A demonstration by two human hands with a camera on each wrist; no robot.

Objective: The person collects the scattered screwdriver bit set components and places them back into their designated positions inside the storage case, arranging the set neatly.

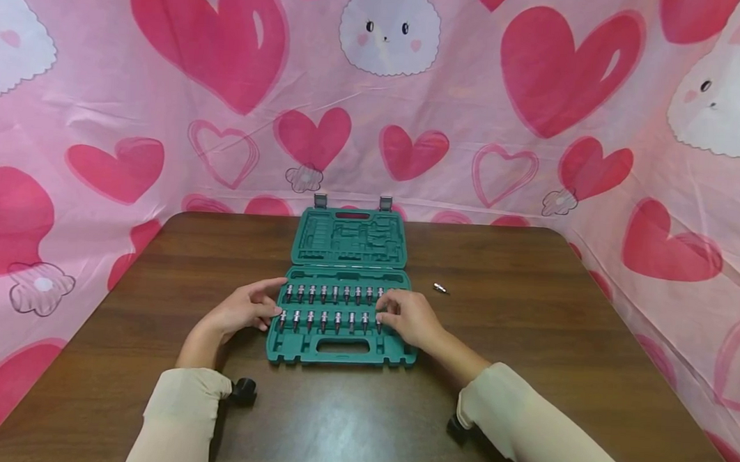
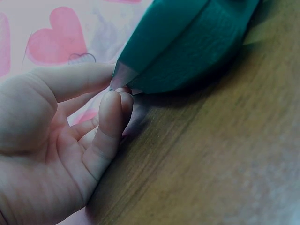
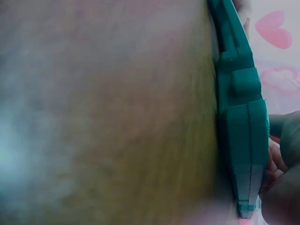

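A green tool case (image 1: 344, 359) lies unfolded on the table, with two rows of silver bit sockets (image 1: 324, 319) in its near half. At the case's left edge my left hand (image 1: 234, 314) holds the rim with thumb and fingers; the left wrist view shows the fingertips (image 2: 111, 110) at the green corner. My right hand (image 1: 412, 320) is over the right end of the rows and pinches the last bit socket (image 1: 379, 327) of the front row between thumb and finger. In the right wrist view the case's side (image 3: 239, 136) partly covers that hand, hiding its fingertips.
One loose bit socket (image 1: 441, 288) lies on the brown wooden table (image 1: 500, 266), right of the case. The case's lid (image 1: 351, 237) lies back toward the far edge, its two latches (image 1: 386, 203) pointing up. A pink heart-patterned cloth (image 1: 415, 94) hangs around the table.
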